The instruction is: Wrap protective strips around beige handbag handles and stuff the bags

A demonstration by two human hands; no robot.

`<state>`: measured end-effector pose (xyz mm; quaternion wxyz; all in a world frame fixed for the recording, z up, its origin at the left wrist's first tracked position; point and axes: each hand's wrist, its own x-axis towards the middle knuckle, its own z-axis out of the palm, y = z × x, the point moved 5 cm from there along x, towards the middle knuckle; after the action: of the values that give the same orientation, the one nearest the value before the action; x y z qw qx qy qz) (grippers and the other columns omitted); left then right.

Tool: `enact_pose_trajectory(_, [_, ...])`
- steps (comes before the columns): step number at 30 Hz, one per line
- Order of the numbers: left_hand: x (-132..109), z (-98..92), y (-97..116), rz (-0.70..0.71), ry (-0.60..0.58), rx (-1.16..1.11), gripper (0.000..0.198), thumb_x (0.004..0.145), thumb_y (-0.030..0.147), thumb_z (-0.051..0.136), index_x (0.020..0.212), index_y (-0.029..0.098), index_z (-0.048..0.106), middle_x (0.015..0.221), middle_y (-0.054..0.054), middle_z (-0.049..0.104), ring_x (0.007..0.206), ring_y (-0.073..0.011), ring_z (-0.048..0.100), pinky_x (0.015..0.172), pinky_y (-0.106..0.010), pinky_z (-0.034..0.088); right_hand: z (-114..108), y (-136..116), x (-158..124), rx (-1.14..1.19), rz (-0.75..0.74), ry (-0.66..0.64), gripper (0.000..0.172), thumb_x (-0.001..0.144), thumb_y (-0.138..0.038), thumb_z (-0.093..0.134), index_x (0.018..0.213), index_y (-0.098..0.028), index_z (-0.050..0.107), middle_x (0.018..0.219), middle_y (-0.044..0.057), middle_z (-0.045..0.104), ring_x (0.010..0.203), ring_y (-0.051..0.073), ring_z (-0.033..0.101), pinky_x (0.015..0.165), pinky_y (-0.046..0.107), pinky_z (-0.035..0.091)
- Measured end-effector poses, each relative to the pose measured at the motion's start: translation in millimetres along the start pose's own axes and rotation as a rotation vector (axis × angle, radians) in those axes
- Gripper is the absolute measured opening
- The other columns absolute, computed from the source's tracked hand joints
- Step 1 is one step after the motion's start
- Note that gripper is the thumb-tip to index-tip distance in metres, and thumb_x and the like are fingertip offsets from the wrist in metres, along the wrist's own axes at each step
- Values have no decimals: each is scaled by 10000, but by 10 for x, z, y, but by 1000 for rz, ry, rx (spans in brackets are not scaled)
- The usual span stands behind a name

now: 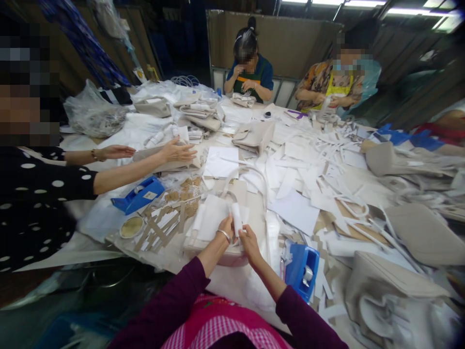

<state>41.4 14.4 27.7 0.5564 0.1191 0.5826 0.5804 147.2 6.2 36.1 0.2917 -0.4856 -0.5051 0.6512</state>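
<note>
Apparently wrapping; I see left hand [225, 229] and right hand [250, 244] pinching white roll [237, 218], dispenser [295, 266] at 4 o'clock; next needs steadiness.

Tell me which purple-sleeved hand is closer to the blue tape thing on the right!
Right. The right hand is left of the blue tape dispenser; the left hand is farther left.

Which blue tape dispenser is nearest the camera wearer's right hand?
The blue dispenser beside the right forearm; another dispenser sits farther from the right hand, by the polka-dot sleeve.
</note>
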Motion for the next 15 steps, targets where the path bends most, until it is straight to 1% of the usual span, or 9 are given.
enact_pose_trajectory(2, [-18, 1, -60, -74, -43, 11, 369, 842, 521, 512, 781, 164, 585, 660, -55, 592, 511, -139, 521, 468, -288, 438, -8, 6, 21, -14, 13, 16, 290, 794, -512, 502, 821, -227, 454, 674, 4, 597, 669, 184, 567, 599, 272, 442])
enact_pose_trajectory(4, [-38, 0, -115, -112, -74, 16, 305, 767, 488, 624, 770, 193, 550, 654, -29, 584, 471, -109, 490, 430, -249, 402, -13, 22, 48, -25, 18, 23, 286, 792, -507, 504, 822, -227, 455, 689, 6, 596, 687, 188, 564, 601, 273, 440])
enact_pose_trajectory(6, [-46, -12, -164, -114, -63, 23, 303, 699, 437, 700, 792, 207, 527, 672, 0, 577, 485, -93, 505, 440, -220, 407, -18, 44, 74, -47, 13, 28, 274, 791, -493, 500, 815, -223, 457, 703, 4, 592, 689, 183, 551, 613, 274, 436])
enact_pose_trajectory(9, [-31, -36, -229, -91, -4, 29, 313, 683, 410, 702, 832, 197, 527, 700, 13, 574, 535, -88, 543, 486, -204, 440, -34, 59, 103, -110, -16, 26, 253, 801, -468, 474, 797, -215, 460, 745, 7, 599, 696, 175, 536, 646, 281, 428])
enact_pose_trajectory(11, [-13, -41, -253, -77, 22, 20, 300, 693, 397, 684, 843, 186, 535, 717, 4, 585, 553, -91, 551, 487, -199, 440, -53, 43, 128, -211, -7, -7, 246, 815, -464, 452, 787, -220, 453, 731, 6, 600, 691, 179, 540, 652, 287, 417])
enact_pose_trajectory(13, [9, -39, -254, -56, 39, 6, 272, 690, 369, 682, 819, 175, 541, 699, 1, 584, 560, -94, 547, 488, -196, 438, -99, -23, 181, -400, 19, -31, 257, 822, -481, 454, 772, -229, 445, 675, -1, 582, 678, 191, 546, 654, 297, 398])
enact_pose_trajectory(15, [30, -35, -239, -35, 53, -8, 245, 667, 324, 701, 771, 169, 542, 664, 8, 573, 564, -94, 539, 504, -198, 444, -179, -175, 287, -601, 3, 24, 276, 808, -505, 497, 800, -233, 453, 652, -3, 570, 685, 204, 554, 666, 302, 374])
